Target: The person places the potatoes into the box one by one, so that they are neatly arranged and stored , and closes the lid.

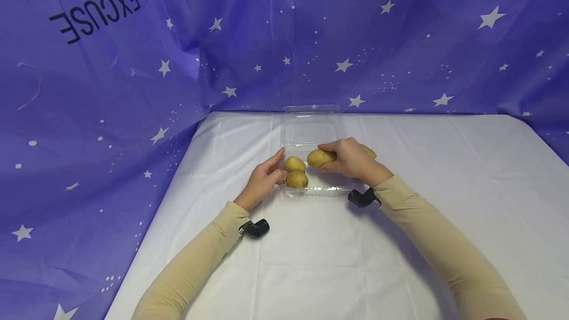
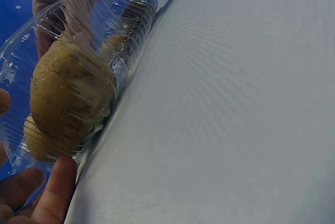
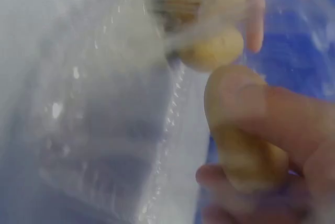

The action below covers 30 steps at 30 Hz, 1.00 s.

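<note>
A clear plastic clamshell box (image 1: 326, 189) lies on the table with its lid (image 1: 311, 125) raised at the back. Two potatoes (image 1: 296, 180) sit inside at its left end, one in front of the other. My right hand (image 1: 353, 159) holds a third potato (image 1: 320, 158) over the box, thumb and fingers on either side; the right wrist view shows this grip on the potato (image 3: 246, 145). Another potato (image 1: 370, 151) shows partly behind the right hand. My left hand (image 1: 262, 179) touches the box's left side with fairly straight fingers, a fingertip (image 2: 62, 182) against the clear wall.
A white cloth (image 1: 320, 251) covers the table. Blue sheeting with stars (image 1: 355, 38) hangs behind and along the left side. Dark camera mounts (image 1: 255, 228) stick out from both wrists, the right mount (image 1: 361, 198) close to the box's front right corner.
</note>
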### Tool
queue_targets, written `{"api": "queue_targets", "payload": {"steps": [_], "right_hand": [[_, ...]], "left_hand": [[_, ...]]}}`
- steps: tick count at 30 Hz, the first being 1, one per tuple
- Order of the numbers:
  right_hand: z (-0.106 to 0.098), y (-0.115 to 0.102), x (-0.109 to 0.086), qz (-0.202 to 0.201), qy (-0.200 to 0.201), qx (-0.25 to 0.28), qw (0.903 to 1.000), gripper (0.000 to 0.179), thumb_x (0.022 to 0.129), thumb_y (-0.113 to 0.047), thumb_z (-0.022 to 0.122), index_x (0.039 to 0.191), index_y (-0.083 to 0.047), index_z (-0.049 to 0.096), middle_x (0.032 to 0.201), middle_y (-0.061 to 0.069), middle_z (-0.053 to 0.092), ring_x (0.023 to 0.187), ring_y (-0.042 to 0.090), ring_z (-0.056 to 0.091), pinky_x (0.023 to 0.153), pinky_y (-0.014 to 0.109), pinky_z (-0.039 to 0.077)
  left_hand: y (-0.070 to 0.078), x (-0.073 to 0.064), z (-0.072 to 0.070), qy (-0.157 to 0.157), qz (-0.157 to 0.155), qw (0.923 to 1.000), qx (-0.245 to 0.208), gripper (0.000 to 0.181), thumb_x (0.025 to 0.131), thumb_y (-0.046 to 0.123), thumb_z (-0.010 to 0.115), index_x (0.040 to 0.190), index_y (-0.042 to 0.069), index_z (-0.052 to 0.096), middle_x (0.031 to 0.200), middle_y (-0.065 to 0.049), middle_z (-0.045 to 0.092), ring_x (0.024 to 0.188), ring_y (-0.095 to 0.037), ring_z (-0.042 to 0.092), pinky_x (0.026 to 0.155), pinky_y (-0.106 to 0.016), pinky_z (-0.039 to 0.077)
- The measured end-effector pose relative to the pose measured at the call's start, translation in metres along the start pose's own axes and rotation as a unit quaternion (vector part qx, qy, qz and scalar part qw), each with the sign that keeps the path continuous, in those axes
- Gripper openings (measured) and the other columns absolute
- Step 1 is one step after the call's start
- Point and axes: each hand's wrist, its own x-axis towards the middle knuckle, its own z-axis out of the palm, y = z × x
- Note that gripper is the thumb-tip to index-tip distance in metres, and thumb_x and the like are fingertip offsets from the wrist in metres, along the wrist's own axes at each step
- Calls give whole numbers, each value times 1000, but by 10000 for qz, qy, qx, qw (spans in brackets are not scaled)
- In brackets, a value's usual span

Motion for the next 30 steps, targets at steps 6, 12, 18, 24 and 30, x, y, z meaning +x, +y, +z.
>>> {"api": "queue_targets", "payload": {"steps": [6,12,18,24,30], "right_hand": [[7,-1,3,-170,-86,-133,9997,59,77,-20,87,129,2,68,121,20,74,106,31,72,90,45,60],[13,0,3,-137,-117,-223,9996,62,77,-20,88,131,2,67,123,19,73,109,31,72,92,44,60],[16,-2,3,-19,-174,-317,9993,63,78,-20,87,133,1,66,124,20,72,114,35,70,99,46,57],[19,-5,4,-20,-285,-495,9984,61,79,-21,86,133,1,65,122,21,73,110,37,71,95,47,58],[20,-5,4,-107,-229,-668,9974,60,80,-22,86,132,0,66,119,21,74,107,37,72,94,48,59]], "left_hand": [[1,0,1,11,51,10000,56,69,93,6,56,158,14,38,161,-15,42,96,-11,64,79,-19,58],[-1,0,1,-3,121,9999,120,68,93,5,55,158,12,37,161,-16,42,93,-8,63,79,-19,58],[0,0,0,-19,116,9999,75,69,93,4,55,158,12,36,161,-17,41,92,-5,62,78,-18,57],[1,-1,0,-20,82,9999,86,69,93,4,55,158,13,36,162,-16,40,95,-7,62,79,-18,57],[1,-1,1,-9,101,9999,140,69,92,5,55,158,13,37,161,-16,41,93,-8,63,78,-18,57]]}}
